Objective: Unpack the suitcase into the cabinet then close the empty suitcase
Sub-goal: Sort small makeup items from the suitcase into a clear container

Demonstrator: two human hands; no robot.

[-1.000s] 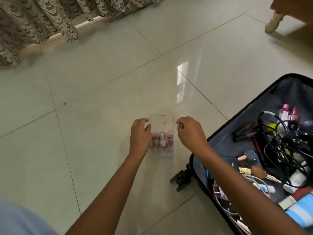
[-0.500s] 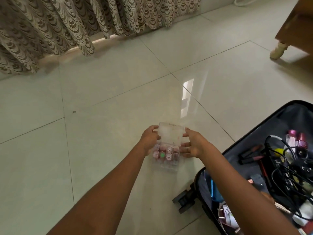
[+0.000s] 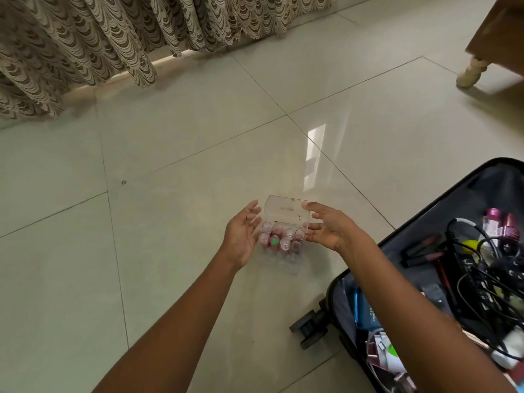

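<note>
A clear plastic box (image 3: pixel 287 213) with its lid raised holds several small pink bottles (image 3: pixel 279 240); it is low over the tiled floor, left of the suitcase. My left hand (image 3: pixel 242 234) is beside its left side, palm toward it and fingers straight. At its right side is my right hand (image 3: pixel 329 228), whose straight fingertips touch the lid's edge. The open black suitcase (image 3: pixel 453 211) lies at the lower right, filled with black cables (image 3: pixel 487 279), lipsticks (image 3: pixel 419 251), pink-capped bottles (image 3: pixel 502 225) and a blue item (image 3: pixel 358 307).
A patterned curtain (image 3: pixel 113 38) hangs along the far edge of the floor. Wooden furniture (image 3: pixel 499 32) on a pale leg (image 3: pixel 470 72) stands at the top right. The suitcase's wheel (image 3: pixel 309 327) sticks out onto the tiles (image 3: pixel 170 194).
Both hands went from curled around the box's sides to straight, spread fingers beside it. The view has tilted up, showing more curtain.
</note>
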